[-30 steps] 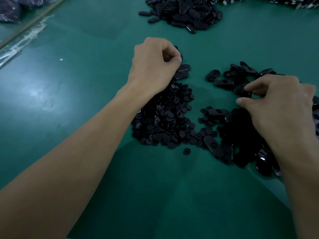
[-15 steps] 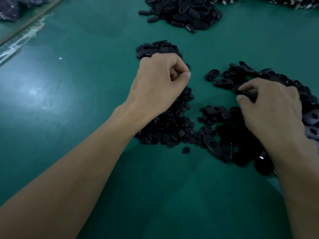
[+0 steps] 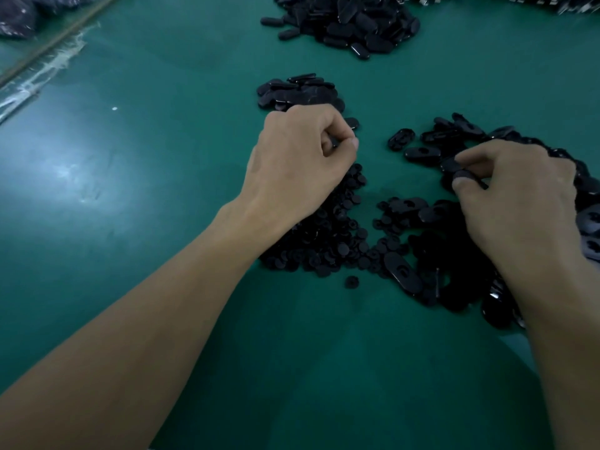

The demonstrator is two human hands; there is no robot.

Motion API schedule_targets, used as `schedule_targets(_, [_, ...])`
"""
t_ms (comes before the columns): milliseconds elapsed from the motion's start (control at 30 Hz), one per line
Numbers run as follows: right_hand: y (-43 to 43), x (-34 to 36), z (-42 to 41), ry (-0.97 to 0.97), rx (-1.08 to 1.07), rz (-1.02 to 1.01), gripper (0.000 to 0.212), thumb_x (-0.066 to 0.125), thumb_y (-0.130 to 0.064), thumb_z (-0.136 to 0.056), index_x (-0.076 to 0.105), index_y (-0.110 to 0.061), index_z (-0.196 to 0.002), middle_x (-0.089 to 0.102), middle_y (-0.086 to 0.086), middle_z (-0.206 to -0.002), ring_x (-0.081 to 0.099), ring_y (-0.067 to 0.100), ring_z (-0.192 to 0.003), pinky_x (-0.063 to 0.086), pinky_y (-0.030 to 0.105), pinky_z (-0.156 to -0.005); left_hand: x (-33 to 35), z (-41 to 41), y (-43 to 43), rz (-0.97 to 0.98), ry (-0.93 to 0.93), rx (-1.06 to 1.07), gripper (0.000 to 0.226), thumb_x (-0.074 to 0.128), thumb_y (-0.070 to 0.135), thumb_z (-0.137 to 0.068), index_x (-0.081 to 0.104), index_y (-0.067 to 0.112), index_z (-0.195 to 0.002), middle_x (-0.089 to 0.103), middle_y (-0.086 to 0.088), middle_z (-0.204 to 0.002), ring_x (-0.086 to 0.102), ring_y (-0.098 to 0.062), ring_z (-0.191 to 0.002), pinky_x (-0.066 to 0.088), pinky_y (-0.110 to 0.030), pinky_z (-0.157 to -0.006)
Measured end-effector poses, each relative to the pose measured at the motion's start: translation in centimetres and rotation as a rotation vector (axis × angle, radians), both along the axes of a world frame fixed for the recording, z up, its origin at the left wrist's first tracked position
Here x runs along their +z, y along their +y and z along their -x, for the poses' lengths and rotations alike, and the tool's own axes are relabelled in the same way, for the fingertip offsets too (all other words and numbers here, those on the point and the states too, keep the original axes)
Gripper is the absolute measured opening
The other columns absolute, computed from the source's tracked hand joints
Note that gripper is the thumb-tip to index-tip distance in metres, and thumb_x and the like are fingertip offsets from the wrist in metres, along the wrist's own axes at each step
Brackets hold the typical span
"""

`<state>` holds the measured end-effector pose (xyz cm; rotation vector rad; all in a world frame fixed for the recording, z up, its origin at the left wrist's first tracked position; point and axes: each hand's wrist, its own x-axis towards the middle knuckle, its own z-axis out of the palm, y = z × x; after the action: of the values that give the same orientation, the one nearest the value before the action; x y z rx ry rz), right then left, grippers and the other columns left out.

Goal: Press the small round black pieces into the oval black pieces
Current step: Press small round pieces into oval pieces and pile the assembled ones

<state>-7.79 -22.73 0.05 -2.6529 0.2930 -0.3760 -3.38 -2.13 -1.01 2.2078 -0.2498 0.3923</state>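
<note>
Head view puts a broad green surface under you, with a pale glare on its left part. At its far left edge lies a strip of crumpled clear plastic, and a dark bag sits in the corner beyond it.

A far heap of oval black pieces lies at the top. Nearer you, the round-piece pile spreads under your left wrist. The oval-piece pile curves round your right hand, and a small stack of ovals sits just beyond your left knuckles.

Your left hand hangs over the round-piece pile, its fingers curled in and the thumb tip against the forefinger; you cannot tell whether they pinch anything. Your right hand pinches an oval piece between thumb and forefinger, above its pile.

One loose round piece lies just in front of the round-piece pile.
</note>
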Motion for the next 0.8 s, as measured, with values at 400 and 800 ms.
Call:
schedule_targets(400, [1.6, -0.7, -0.8, -0.358, 0.455, -0.464, 0.034, 0.07, -0.014, -0.091, 0.064, -0.041, -0.109, 0.065, -0.018, -0.095, 0.067, 0.006, -0.083, 0.053, 0.019, -0.079, 0.2, 0.6, -1.0, 0.338, -0.035, -0.201, 0.02, 0.079, 0.029, -0.087, 0.075, 0.018, -0.103, 0.074, 0.003, -0.087, 0.07, -0.01, -0.075, 0.056, -0.025, -0.072])
schedule_targets(800, [2.3, -0.3, -0.4, -0.359, 0.504, -0.61, 0.032, 0.079, -0.027, -0.085, 0.058, -0.034, -0.107, 0.07, -0.002, -0.096, 0.071, 0.017, -0.085, 0.059, 0.035, -0.081, 0.8, 0.9, -1.0, 0.41, 0.035, -0.359, 0.007, 0.071, 0.009, -0.094, 0.073, 0.014, -0.09, 0.073, -0.003, -0.071, 0.07, -0.016, -0.062, 0.058, -0.028, -0.06])
